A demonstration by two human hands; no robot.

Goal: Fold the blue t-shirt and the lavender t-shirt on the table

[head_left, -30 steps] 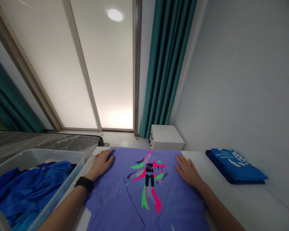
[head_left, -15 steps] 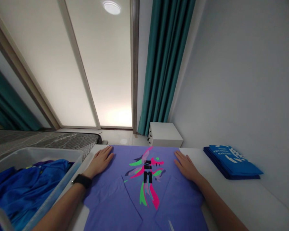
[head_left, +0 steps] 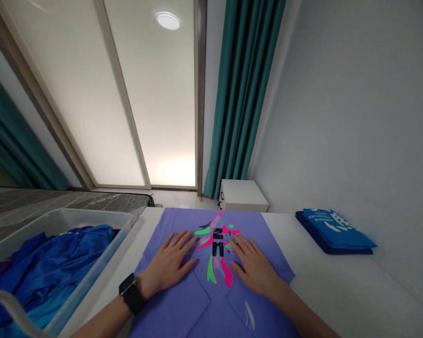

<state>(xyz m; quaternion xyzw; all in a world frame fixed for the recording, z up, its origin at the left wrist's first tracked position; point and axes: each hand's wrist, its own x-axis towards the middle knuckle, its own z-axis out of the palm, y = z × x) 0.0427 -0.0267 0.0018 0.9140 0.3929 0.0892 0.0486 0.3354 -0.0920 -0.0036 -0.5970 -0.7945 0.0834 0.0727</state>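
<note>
A purple T-shirt (head_left: 204, 300) with a pink, green and black print lies spread out in front of me, its near part cut off by the bottom of the view. My left hand (head_left: 172, 258) rests on it with fingers outstretched, just left of the print; a black watch is on that wrist. On the other side, my right hand (head_left: 255, 265) lies flat on the cloth, its fingertips at the print's right edge. Neither hand grips the fabric. Crease lines cross the shirt below the print.
The shirt lies on a white table (head_left: 338, 291). A clear plastic bin (head_left: 121, 234) of crumpled blue clothes (head_left: 66, 263) stands at the left. Folded blue shirts (head_left: 338, 232) are stacked at the right, near the wall. Past the table stands a white cabinet (head_left: 245, 195).
Both hands have slid inward from the shirt's far side edges toward the print and a little nearer to me. The view has shifted slightly.
</note>
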